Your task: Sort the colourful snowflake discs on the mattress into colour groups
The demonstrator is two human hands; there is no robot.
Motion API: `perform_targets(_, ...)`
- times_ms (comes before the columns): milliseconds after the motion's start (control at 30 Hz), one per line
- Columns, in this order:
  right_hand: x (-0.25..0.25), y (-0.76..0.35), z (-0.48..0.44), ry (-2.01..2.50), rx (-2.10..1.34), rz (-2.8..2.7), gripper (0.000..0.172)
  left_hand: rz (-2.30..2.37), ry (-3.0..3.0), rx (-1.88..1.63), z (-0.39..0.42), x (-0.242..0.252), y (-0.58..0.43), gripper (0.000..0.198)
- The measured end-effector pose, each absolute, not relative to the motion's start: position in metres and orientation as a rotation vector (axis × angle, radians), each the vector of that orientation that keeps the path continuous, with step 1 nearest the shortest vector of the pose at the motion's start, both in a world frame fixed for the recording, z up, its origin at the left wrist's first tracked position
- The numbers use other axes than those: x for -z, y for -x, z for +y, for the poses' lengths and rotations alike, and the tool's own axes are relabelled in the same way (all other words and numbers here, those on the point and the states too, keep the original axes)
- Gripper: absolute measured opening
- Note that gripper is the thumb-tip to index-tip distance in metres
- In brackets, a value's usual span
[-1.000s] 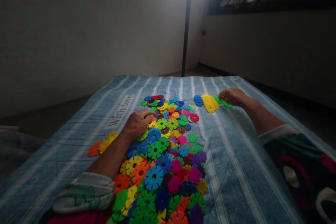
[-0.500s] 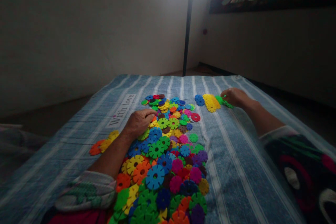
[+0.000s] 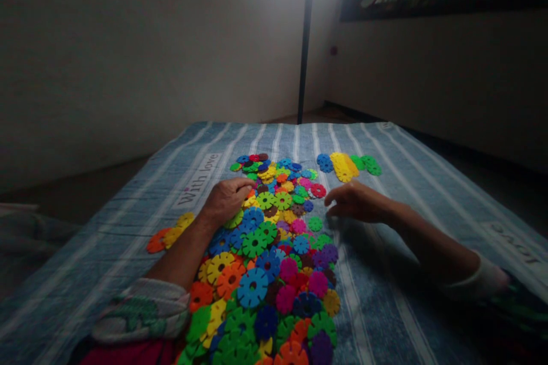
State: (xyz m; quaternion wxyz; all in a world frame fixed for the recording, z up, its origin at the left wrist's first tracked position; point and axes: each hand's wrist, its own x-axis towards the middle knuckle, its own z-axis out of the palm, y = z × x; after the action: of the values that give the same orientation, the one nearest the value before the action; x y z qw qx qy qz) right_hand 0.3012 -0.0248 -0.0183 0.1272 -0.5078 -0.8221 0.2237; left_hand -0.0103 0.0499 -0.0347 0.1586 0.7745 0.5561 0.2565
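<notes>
A long heap of colourful notched plastic discs (image 3: 253, 288), shaped like flowers, runs down the middle of the cloth. My left hand (image 3: 226, 199) rests at the heap's left edge, fingers curled and closed; what they hold, if anything, is hidden. Just right of the heap, beside a red disc (image 3: 318, 190), my right hand (image 3: 355, 201) is above the cloth with thumb and fingers apart and nothing visible between them. Beyond it lie sorted discs in a row: blue discs (image 3: 325, 163), yellow discs (image 3: 343, 167) and green discs (image 3: 369, 164).
Orange discs (image 3: 157, 240) and yellow discs (image 3: 173, 236) lie left of my left forearm. A blue striped cloth (image 3: 381, 274) covers the surface, with printed lettering (image 3: 197, 179) at left. Behind its far edge stands a dark pole (image 3: 305, 57) before the walls.
My right hand has let go of the green discs at the far right and moved left and nearer, towards the heap. The left hand stays in place.
</notes>
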Motion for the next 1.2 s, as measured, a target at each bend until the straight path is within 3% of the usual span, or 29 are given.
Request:
perform_targets(167,0.019,-0.276,-0.036,1.408,-0.556,-2.577,0.021,1.613,-2.224,-0.72,0.05,0.035,0.01,0.036)
perform_targets(467,0.026,-0.269,-0.037,1.315,-0.452,-2.687,0.01,1.596,-2.213,-0.729,0.051,0.035,0.011,0.037)
perform_targets(633,0.02,-0.282,-0.033,1.259,-0.45,-2.597,0.023,1.58,-2.216,-0.76,0.051,0.036,0.011,0.035)
perform_targets(967,0.009,-0.402,0.02,1.878,-0.068,-2.051,0.019,1.577,-2.211,-0.761,0.051,0.037,0.011,0.034)
perform_targets(1200,0.015,-0.414,0.047,2.061,-0.114,-2.119,0.019,1.592,-2.199,-0.735,0.05,0.035,0.01,0.037)
